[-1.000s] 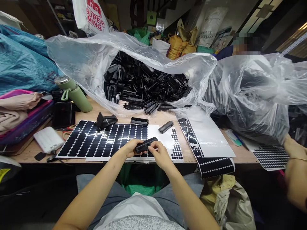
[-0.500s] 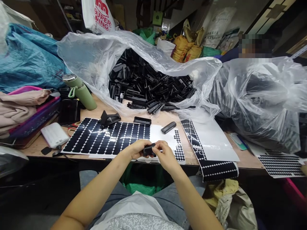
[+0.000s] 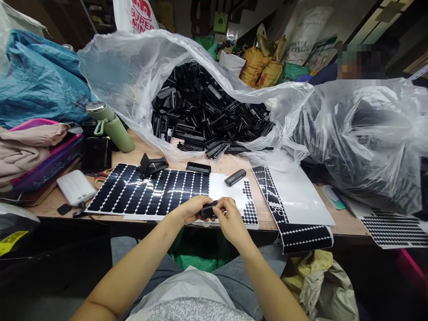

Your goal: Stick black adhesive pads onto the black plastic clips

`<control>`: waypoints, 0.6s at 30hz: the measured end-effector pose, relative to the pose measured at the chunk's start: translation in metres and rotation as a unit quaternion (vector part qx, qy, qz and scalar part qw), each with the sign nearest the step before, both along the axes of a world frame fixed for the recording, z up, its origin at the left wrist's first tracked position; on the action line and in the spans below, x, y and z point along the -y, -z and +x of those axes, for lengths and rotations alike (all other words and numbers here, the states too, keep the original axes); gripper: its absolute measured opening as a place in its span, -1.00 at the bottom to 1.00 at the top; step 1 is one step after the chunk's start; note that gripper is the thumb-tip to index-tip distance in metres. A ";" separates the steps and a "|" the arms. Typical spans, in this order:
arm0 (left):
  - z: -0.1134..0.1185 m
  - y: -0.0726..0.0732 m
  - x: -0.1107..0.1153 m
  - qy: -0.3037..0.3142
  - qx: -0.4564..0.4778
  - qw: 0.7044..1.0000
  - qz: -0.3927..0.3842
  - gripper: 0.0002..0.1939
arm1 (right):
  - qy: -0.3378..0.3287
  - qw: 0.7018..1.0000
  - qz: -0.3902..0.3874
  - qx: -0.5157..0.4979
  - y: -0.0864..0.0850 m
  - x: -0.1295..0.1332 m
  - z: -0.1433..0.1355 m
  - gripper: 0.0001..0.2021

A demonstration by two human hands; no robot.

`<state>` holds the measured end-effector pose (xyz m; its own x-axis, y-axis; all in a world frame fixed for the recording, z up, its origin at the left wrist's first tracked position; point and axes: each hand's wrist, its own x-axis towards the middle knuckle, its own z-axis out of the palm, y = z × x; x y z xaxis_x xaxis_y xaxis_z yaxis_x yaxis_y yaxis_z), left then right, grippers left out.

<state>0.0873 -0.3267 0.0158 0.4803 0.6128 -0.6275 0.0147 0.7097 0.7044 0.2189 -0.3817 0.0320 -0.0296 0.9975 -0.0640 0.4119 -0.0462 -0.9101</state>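
Observation:
A small black plastic part (image 3: pixel 207 210) is held between both hands at the table's front edge. My left hand (image 3: pixel 194 208) has its fingers closed round the part's left end. From the right, my right hand (image 3: pixel 229 215) pinches the same part with thumb and fingers. Behind them lies a sheet of black stickers (image 3: pixel 150 191) on white backing. On and near it rest a black bracket-like piece (image 3: pixel 154 166), a black tray-shaped part (image 3: pixel 198 168) and a dark oblong part (image 3: pixel 235 177).
A large clear plastic bag (image 3: pixel 117 67) lies open with many black parts (image 3: pixel 207 107). A green bottle (image 3: pixel 115 131), white power bank (image 3: pixel 76 187) and more sticker sheets (image 3: pixel 304 238) flank the work area. A person (image 3: pixel 361 62) is at the back right.
The fingers of my right hand have shifted slightly on the black part. The upper edge of the clear bag appears higher, and the view has moved a little.

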 end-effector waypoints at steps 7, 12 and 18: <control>0.003 -0.001 0.008 0.003 -0.006 1.000 0.015 -0.87 | 0.009 0.999 0.043 0.026 0.004 0.004 -0.002 -0.89; -0.004 0.005 -0.005 0.006 -0.084 0.980 0.182 -0.74 | 0.148 0.980 0.095 0.096 0.020 0.002 0.000 -0.69; -0.041 0.029 -0.096 -0.005 -0.391 0.704 0.593 -0.56 | 0.123 0.983 0.033 0.134 0.051 0.004 0.011 -0.76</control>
<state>0.0463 -0.2304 -0.0132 0.2639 0.9292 0.2587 0.7258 -0.3680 0.5812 0.2299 -0.3855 -0.0189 0.2215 0.9747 0.0291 0.6211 -0.1180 -0.7748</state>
